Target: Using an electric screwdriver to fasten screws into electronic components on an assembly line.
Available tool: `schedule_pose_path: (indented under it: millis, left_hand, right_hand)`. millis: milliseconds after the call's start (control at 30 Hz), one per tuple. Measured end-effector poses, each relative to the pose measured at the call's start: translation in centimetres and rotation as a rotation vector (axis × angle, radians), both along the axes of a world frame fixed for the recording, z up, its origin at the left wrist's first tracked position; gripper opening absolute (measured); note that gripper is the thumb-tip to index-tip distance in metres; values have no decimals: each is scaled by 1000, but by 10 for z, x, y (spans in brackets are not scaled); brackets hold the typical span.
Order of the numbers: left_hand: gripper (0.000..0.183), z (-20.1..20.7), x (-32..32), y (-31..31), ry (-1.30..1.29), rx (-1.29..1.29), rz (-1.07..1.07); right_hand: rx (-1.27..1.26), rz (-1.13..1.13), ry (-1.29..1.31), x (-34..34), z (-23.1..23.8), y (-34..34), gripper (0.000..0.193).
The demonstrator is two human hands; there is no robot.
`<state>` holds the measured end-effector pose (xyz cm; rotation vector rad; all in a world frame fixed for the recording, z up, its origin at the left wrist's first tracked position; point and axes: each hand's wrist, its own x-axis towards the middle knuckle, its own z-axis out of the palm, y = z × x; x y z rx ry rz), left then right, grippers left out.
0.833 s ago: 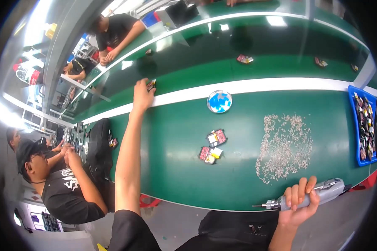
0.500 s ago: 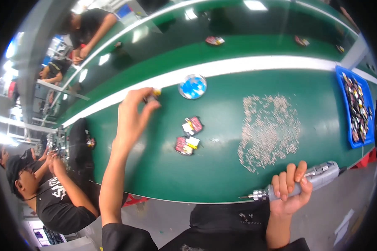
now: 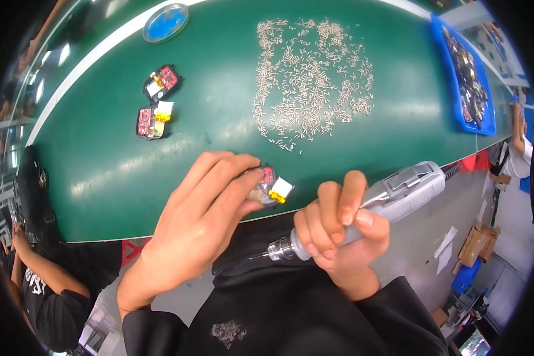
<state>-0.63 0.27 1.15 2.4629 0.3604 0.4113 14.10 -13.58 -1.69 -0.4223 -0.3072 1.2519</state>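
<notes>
My left hand (image 3: 199, 216) is closed on a small open device (image 3: 269, 178) at the near edge of the green table (image 3: 213, 133). The device has a dark casing, a red circuit board and a white battery pack with yellow tape; my fingers cover its left part. My right hand (image 3: 344, 231) is wrapped round a grey electric screwdriver (image 3: 391, 193). Its thin bit points left, in front of the table edge and apart from the device. Farther left lie two similar devices, an upper one (image 3: 161, 82) and a lower one (image 3: 154, 120).
Many small metal screws (image 3: 314, 89) are spread across the table's middle. A round dish (image 3: 166, 24) with blue contents sits at the far left. A blue bin (image 3: 483, 121) full of devices stands at the right. Another person (image 3: 53, 285) works at the left.
My left hand has come from the far side of the table to its near edge, with the device. The screwdriver has moved left, closer to that hand. My view has tilted down and rightward.
</notes>
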Motion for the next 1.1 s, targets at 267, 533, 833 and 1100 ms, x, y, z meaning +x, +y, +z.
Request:
schedule_pose_path:
  millis: [267, 533, 833, 1100]
  left_hand:
    - [37, -8, 7, -13, -35, 215, 35]
    - [38, -9, 11, -19, -42, 593, -22]
    - [42, -11, 5, -28, -10, 559, 6]
    - [38, -6, 0, -39, 76, 388, 17]
  right_hand:
    - [-186, -33, -74, -40, 1, -4, 12]
    - [-207, -114, -82, -49, -4, -1, 8]
    - [-302, 17, -50, -25, 20, -3, 18]
    - [12, -49, -246, 39, 42, 14, 20]
